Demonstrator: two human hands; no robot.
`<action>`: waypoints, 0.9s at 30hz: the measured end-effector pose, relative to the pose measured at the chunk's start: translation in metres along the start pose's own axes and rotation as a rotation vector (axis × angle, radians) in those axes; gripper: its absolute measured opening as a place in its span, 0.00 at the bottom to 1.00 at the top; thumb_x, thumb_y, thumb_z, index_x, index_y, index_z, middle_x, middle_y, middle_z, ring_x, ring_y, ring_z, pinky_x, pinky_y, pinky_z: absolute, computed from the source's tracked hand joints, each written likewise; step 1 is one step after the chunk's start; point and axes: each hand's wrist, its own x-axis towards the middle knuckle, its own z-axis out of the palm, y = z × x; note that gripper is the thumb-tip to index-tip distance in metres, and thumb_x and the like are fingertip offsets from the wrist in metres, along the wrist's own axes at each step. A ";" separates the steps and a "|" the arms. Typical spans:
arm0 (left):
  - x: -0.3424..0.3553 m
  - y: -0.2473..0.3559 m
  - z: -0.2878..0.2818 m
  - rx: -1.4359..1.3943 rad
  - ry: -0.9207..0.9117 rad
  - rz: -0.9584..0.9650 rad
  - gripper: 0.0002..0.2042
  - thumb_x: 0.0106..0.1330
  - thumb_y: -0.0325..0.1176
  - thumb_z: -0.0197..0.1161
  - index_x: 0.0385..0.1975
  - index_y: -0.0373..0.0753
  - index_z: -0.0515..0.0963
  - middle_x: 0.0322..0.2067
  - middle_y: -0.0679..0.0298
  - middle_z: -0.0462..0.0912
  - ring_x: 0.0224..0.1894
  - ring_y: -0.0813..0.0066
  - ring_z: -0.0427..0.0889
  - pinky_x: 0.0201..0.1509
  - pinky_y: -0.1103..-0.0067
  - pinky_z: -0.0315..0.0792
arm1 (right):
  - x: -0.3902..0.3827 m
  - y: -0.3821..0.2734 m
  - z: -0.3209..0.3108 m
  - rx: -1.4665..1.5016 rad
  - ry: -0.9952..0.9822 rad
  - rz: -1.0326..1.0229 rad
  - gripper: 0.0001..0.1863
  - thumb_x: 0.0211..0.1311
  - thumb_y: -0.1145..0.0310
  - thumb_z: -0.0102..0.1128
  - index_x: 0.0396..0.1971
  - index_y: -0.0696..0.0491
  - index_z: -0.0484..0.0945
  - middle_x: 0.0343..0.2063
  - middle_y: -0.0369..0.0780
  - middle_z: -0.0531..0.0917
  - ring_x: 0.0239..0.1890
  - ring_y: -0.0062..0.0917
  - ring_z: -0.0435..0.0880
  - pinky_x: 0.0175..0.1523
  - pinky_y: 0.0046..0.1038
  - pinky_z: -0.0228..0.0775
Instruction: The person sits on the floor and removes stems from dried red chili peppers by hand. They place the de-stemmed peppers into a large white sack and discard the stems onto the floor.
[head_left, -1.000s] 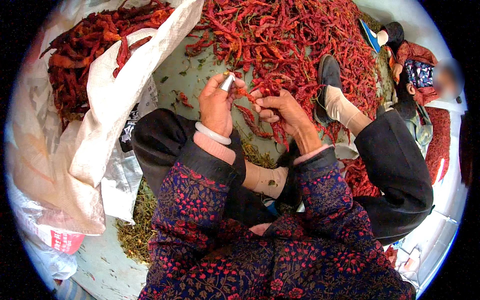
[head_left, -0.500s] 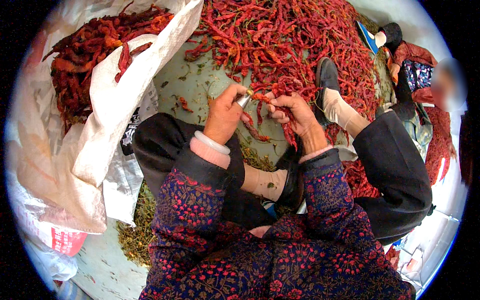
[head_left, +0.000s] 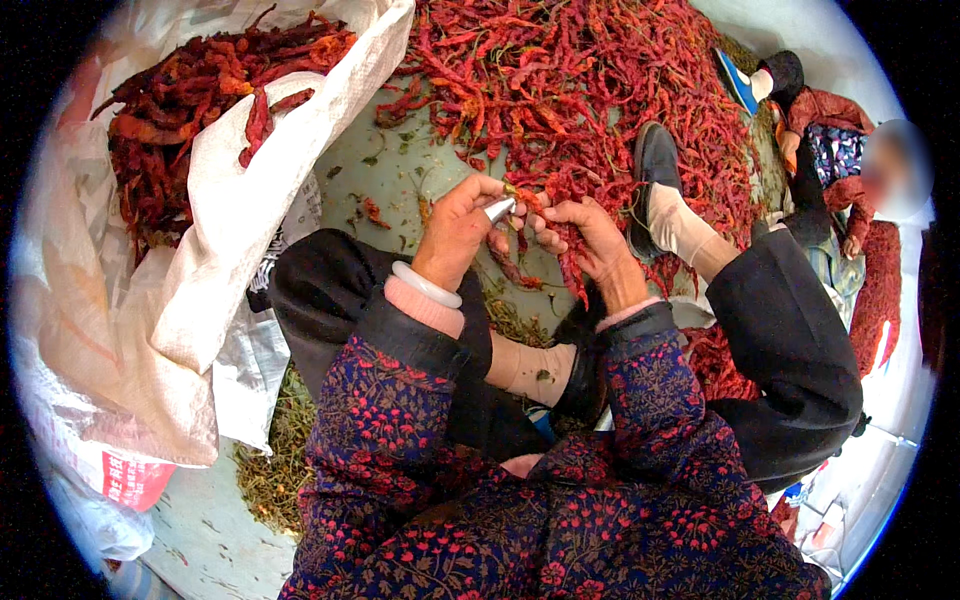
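My left hand (head_left: 450, 235) is closed in front of me, with a shiny silver metal piece (head_left: 499, 209) at its thumb. Its fingertips pinch the stem end of a red dried chili (head_left: 530, 201), and another dried chili (head_left: 512, 265) hangs below them. Close beside it, my right hand (head_left: 605, 250) is closed around dried chilies (head_left: 574, 275), whose tips dangle under the palm. The two hands nearly meet at the pinched chili. Some fingertips are hidden behind the chilies.
A large pile of dried red chilies (head_left: 560, 70) spreads ahead. To the left stands an open white woven sack (head_left: 250, 170) holding more chilies (head_left: 160, 140). Stem scraps (head_left: 270, 480) lie on the floor. My shoe (head_left: 656, 160) borders the pile; another person (head_left: 840, 150) sits at right.
My left hand has shifted slightly right, its metal piece now nearer the right fingers. The right hand stays close to its place. The other person's arm at right has lowered.
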 end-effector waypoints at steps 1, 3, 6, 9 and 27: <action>0.001 -0.003 -0.002 0.021 -0.010 0.024 0.10 0.58 0.18 0.42 0.36 0.34 0.69 0.28 0.65 0.76 0.28 0.83 0.74 0.23 0.88 0.67 | 0.000 -0.001 0.001 -0.045 -0.005 -0.012 0.09 0.50 0.74 0.53 0.34 0.59 0.74 0.22 0.37 0.78 0.20 0.18 0.75 0.22 0.16 0.65; 0.002 -0.005 -0.006 0.097 -0.025 0.041 0.10 0.58 0.18 0.42 0.35 0.34 0.70 0.28 0.65 0.76 0.28 0.83 0.74 0.24 0.88 0.66 | -0.002 -0.005 0.006 -0.116 -0.014 -0.043 0.10 0.51 0.73 0.54 0.35 0.60 0.74 0.23 0.38 0.79 0.23 0.20 0.77 0.25 0.18 0.69; 0.000 -0.004 -0.005 0.200 -0.045 0.056 0.10 0.57 0.17 0.42 0.34 0.34 0.70 0.27 0.66 0.76 0.28 0.82 0.74 0.24 0.87 0.66 | -0.005 -0.012 0.013 -0.180 -0.015 -0.060 0.11 0.50 0.73 0.57 0.35 0.60 0.75 0.25 0.38 0.80 0.25 0.22 0.79 0.30 0.21 0.72; -0.002 -0.002 0.002 0.211 -0.064 0.125 0.10 0.56 0.17 0.42 0.34 0.33 0.70 0.25 0.66 0.76 0.27 0.82 0.74 0.26 0.85 0.67 | -0.006 -0.013 0.021 -0.231 0.001 -0.047 0.11 0.50 0.73 0.59 0.34 0.60 0.75 0.25 0.37 0.80 0.27 0.22 0.78 0.33 0.22 0.72; -0.001 -0.022 -0.010 0.994 0.150 0.263 0.08 0.49 0.22 0.50 0.29 0.34 0.73 0.27 0.46 0.76 0.32 0.48 0.75 0.36 0.65 0.69 | 0.016 0.024 0.020 -1.007 0.261 -0.311 0.16 0.48 0.71 0.56 0.39 0.57 0.71 0.26 0.45 0.80 0.25 0.32 0.79 0.33 0.28 0.69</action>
